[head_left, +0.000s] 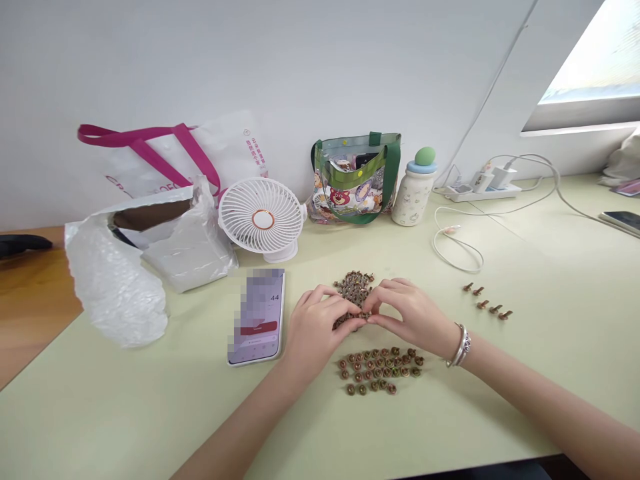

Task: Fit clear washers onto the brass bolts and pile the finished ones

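Pinching round brown metal studs (354, 288), left hand (315, 332), right hand (409, 315), matte pale-green desk (150, 407)

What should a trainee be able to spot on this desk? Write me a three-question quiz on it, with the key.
1. True or false: the left hand is nearer the phone than the right hand is.
2. Which hand wears the bracelets? A) left B) right
3. How many small metal pieces lie in the short line at the far right of the hands?

Key: 1 true; 2 B; 3 five.
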Demonstrator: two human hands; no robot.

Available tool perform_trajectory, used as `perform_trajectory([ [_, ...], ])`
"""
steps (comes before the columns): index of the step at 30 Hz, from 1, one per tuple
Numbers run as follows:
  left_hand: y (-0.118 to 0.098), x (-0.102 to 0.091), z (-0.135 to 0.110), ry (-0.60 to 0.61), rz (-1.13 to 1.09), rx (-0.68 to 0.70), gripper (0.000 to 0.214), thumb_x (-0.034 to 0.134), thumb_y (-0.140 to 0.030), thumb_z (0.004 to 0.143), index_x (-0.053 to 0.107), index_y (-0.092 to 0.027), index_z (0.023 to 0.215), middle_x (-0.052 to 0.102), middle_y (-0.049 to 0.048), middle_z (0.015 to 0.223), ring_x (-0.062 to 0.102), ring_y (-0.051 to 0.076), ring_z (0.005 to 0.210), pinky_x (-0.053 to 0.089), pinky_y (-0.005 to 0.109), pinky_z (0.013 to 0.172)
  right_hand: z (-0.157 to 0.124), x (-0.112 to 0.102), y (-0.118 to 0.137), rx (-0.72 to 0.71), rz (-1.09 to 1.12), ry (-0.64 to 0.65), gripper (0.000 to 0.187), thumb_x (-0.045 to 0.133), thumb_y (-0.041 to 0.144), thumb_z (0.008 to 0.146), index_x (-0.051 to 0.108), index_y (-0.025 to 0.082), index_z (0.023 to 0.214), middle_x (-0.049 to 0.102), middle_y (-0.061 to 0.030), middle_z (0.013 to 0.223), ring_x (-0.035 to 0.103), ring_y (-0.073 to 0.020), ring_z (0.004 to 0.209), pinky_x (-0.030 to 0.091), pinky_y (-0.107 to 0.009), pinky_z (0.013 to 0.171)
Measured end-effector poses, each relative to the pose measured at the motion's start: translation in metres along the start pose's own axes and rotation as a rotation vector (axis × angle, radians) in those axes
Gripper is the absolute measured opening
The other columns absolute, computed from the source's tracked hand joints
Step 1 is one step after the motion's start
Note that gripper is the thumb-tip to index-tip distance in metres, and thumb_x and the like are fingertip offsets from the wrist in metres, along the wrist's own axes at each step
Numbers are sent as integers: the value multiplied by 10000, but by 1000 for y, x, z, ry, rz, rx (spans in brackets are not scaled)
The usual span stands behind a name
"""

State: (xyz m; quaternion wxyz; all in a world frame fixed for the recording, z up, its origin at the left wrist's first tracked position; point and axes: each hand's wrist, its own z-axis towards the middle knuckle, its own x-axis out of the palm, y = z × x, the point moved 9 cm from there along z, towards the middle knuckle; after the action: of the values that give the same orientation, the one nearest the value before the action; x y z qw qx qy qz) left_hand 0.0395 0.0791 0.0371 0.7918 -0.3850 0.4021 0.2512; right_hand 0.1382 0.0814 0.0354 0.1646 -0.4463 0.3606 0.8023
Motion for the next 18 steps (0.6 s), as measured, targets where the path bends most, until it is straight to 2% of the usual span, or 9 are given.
perform_trajectory([
  [8, 2, 0, 1, 28, -11, -25, 155, 554, -351, 827, 626, -239, 746, 662, -55, 734, 523, 169, 899, 371, 331, 784, -1, -7, 8, -92, -62, -113, 40, 518, 219, 856, 546, 196, 871, 617, 7, 724, 547, -132, 724, 387, -303, 751],
  [18, -2, -2, 0, -25, 24, 16, 114, 579, -308, 795, 618, -234, 718, 651, -49, 693, 522, 175, 898, 373, 325, 765, -4, -13, 19, -220, -183, -236, 54, 501, 191, 847, 552, 204, 840, 603, 6, 698, 532, -126, 703, 398, -286, 739],
])
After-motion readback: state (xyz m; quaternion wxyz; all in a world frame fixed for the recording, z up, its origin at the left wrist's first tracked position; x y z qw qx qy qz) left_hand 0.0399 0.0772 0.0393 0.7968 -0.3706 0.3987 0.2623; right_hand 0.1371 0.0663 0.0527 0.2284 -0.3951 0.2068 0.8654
